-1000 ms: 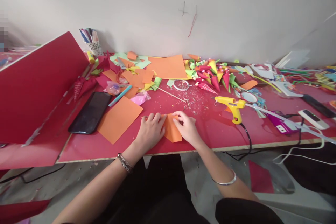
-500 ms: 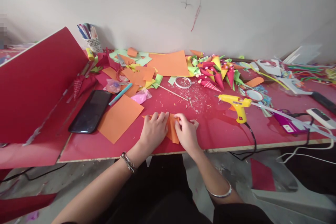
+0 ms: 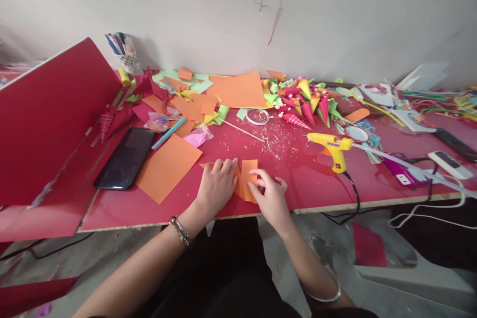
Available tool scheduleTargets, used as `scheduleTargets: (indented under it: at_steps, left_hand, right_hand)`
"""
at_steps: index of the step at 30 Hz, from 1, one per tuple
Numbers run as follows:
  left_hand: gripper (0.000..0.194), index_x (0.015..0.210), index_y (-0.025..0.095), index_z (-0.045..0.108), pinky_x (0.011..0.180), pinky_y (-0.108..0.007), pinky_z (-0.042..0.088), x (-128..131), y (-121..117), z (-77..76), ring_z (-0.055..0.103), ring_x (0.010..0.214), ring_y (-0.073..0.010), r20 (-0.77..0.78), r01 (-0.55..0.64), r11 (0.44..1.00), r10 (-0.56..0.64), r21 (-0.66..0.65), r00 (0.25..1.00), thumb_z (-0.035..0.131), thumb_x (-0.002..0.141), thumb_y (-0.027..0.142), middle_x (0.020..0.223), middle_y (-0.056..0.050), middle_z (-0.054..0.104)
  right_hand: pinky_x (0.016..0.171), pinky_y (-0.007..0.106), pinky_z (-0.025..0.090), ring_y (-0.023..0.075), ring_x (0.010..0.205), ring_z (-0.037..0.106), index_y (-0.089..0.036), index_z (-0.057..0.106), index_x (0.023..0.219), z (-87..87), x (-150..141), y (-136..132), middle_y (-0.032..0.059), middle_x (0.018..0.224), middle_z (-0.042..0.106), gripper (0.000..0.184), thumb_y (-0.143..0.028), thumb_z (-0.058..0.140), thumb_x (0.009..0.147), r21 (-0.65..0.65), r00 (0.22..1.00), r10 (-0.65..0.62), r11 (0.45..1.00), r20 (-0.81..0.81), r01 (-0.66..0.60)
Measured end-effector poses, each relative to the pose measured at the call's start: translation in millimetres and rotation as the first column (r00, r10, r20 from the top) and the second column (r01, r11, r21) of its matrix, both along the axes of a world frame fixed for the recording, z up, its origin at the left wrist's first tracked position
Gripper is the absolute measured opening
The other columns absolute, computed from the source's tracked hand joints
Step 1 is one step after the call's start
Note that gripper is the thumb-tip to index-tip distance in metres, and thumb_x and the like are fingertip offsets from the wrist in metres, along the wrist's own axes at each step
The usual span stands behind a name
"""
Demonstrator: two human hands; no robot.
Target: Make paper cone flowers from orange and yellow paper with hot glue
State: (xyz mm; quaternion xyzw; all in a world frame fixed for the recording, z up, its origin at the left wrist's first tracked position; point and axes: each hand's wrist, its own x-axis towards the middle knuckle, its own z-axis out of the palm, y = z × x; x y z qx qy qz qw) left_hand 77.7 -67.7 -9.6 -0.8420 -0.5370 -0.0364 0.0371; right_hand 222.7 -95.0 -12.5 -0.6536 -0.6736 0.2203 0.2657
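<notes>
A small folded orange paper piece (image 3: 247,179) lies near the front edge of the red table (image 3: 305,179). My left hand (image 3: 216,187) lies flat on its left part, fingers stretched out and pressing it down. My right hand (image 3: 271,197) touches the paper's lower right edge with thumb and fingers pinched on it. A larger orange sheet (image 3: 168,167) rests to the left of my left hand.
A black phone (image 3: 125,158) and a raised red board (image 3: 48,119) are at left. A yellow glue gun (image 3: 331,146) with cord stands at right. Paper scraps, colourful paper cones (image 3: 301,99), a tape ring (image 3: 257,116), a pen cup (image 3: 125,57) and cables crowd the back.
My right hand has slid down from the paper's top edge to its lower right edge, uncovering the folded upper part. My left hand has stayed pressed on the paper.
</notes>
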Motion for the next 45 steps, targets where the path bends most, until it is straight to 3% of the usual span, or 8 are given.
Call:
scheduleTargets:
  at_steps: [11,17,26,33,38,41,43,45]
  left_hand:
    - [0.042,0.125,0.014,0.038,0.083,-0.039,0.033,0,1,0.1,0.046,0.092,-0.0238,0.064,0.004,1.0,-0.003,-0.011,0.998,0.036,0.085,0.027,0.101,-0.01,0.052]
    - [0.036,0.117,0.018,0.045,0.087,-0.039,0.031,-7,4,10.9,0.047,0.094,-0.0209,0.273,0.04,0.997,-0.021,-0.066,0.962,0.034,0.086,0.033,0.101,-0.008,0.053]
    - [0.033,0.061,0.014,0.049,0.052,-0.02,0.033,-26,13,35.8,0.04,0.055,-0.0092,0.798,0.14,0.918,0.239,-0.372,0.553,0.036,0.082,0.037,0.056,0.003,0.044]
    - [0.033,0.055,0.016,0.045,0.047,-0.021,0.025,-104,85,55.3,0.034,0.048,-0.0087,0.646,-0.33,0.941,0.298,-0.075,0.702,0.036,0.078,0.037,0.048,0.004,0.033]
    - [0.053,0.115,0.011,0.043,0.074,-0.032,0.04,-127,112,50.0,0.051,0.091,-0.0248,0.531,-0.529,0.842,0.4,0.11,0.747,0.052,0.07,0.038,0.102,-0.013,0.051]
    - [0.069,0.129,0.012,0.027,0.093,-0.041,0.031,-115,95,47.7,0.034,0.116,-0.0296,0.464,-0.31,0.921,0.174,0.235,0.869,0.055,0.07,0.035,0.123,-0.018,0.037]
    - [0.074,0.133,0.017,0.018,0.097,-0.04,0.029,-103,74,48.6,0.029,0.122,-0.026,0.418,0.077,0.993,-0.106,0.086,0.902,0.054,0.071,0.037,0.131,-0.014,0.032]
    - [0.093,0.136,0.017,0.001,0.099,-0.038,0.028,-92,52,49.0,0.021,0.127,-0.0256,0.43,0.358,0.928,-0.283,-0.103,0.858,0.059,0.067,0.041,0.138,-0.014,0.022]
  right_hand:
    - [0.087,0.039,0.021,0.0119,0.054,0.056,-0.022,0.057,0.08,3.6,20,-14,-0.0024,0.06,0.063,0.018,-0.022,0.039,0.082,0.07,0.985,-0.075,0.995,0.156,0.065]
    - [0.082,0.034,0.034,0.017,0.079,0.057,-0.023,0.057,0.084,11.7,14,-8,0.0019,0.085,0.065,0.015,-0.025,0.042,0.081,0.13,0.992,-0.013,0.991,-0.122,0.029]
    - [0.08,0.035,0.042,0.018,0.082,0.056,-0.022,0.049,0.101,21.3,-26,24,0.0052,0.086,0.061,0.022,-0.029,0.044,0.082,0.292,0.947,0.094,0.956,-0.308,0.0]
    - [0.08,0.045,0.039,0.0313,0.099,0.048,-0.019,0.026,0.129,1.4,-30,15,0.0138,0.107,0.054,0.077,-0.04,0.062,0.065,0.18,0.991,0.106,0.976,0.084,-0.12]
    - [0.088,0.047,0.028,0.0264,0.099,0.051,-0.02,0.024,0.13,-7.8,-38,7,0.0109,0.105,0.058,0.064,-0.02,0.052,0.073,0.18,0.986,0.103,0.976,0.127,-0.126]
    - [0.093,0.047,0.018,0.0217,0.096,0.054,-0.021,0.029,0.128,-6.3,-37,9,0.0086,0.101,0.061,0.057,-0.012,0.045,0.074,0.178,0.992,0.104,0.977,0.072,-0.115]
    - [0.095,0.048,0.013,0.0192,0.09,0.057,-0.024,0.041,0.119,-2.5,-30,13,0.005,0.096,0.063,0.048,-0.01,0.043,0.073,0.164,0.989,0.135,0.976,0.053,-0.142]
    - [0.097,0.047,0.01,0.017,0.087,0.057,-0.027,0.055,0.097,2.8,-20,16,0.0002,0.089,0.064,0.033,-0.008,0.043,0.072,0.145,0.981,0.187,0.971,0.041,-0.191]
